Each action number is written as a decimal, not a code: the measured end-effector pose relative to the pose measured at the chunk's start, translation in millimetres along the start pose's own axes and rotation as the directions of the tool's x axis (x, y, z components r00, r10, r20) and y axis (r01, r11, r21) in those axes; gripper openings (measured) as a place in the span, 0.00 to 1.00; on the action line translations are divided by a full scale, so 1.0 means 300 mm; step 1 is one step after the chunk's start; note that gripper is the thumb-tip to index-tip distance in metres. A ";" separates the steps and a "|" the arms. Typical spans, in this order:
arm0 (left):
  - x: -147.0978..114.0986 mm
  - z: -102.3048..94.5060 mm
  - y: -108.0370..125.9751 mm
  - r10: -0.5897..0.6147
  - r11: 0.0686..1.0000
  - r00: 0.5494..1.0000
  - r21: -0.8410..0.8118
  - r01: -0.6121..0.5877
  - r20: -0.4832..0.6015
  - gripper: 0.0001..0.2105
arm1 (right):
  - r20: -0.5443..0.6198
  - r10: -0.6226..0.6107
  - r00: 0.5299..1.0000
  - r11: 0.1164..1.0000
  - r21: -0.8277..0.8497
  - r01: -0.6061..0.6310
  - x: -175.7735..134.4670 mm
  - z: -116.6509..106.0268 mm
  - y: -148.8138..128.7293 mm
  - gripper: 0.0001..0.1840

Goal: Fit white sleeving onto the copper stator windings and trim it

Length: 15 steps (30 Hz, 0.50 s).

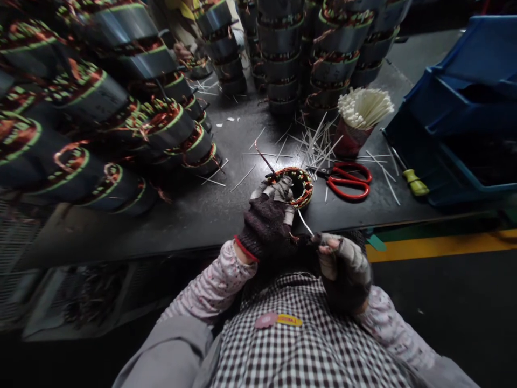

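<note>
A motor stator with copper windings and pale green slot liners lies near the table's front edge. My left hand, in a dark glove with taped fingers, is closed on its left side. One copper lead sticks up from the winding. A white tie cord runs from the stator's near rim down to my right hand. The fingers of that hand, also gloved and taped, pinch the cord's end. The stator's left part is hidden behind my left hand.
Red-handled scissors lie right of the stator, beside loose white cords and a cup full of them. A yellow-green-handled tool lies near blue bins. Stacked stators stand left and behind. Another person's hand shows at the back.
</note>
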State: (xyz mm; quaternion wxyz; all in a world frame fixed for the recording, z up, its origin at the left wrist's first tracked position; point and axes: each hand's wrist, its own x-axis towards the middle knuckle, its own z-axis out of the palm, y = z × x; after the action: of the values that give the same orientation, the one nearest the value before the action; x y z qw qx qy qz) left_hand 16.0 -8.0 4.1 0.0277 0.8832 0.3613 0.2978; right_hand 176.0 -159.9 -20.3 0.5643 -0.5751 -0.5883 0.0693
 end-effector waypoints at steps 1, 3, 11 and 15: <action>0.000 -0.001 0.001 -0.008 1.000 1.000 -0.008 0.008 -0.002 0.20 | -0.033 -0.032 0.999 0.998 -0.048 0.030 0.006 0.003 0.000 0.31; 0.001 -0.003 0.003 -0.020 0.999 1.000 -0.031 0.020 -0.012 0.21 | -0.103 -0.116 0.988 0.988 -0.112 0.105 0.022 0.016 -0.001 0.33; 0.002 -0.019 0.002 -0.030 0.999 0.999 -0.023 0.031 0.041 0.20 | 0.048 0.026 0.999 0.982 0.188 -0.035 0.017 0.079 0.030 0.21; -0.010 -0.021 -0.002 -0.014 0.999 1.000 -0.049 0.014 0.012 0.18 | 0.114 -0.069 0.991 0.980 0.193 0.046 0.081 0.124 0.101 0.14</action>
State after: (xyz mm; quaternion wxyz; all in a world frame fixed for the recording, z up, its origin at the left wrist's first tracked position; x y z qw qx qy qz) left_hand 10.5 -10.5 7.5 0.0538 0.8814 0.3599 0.3011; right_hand 173.8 -110.5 -41.5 0.5820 -0.4962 -0.6281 0.1433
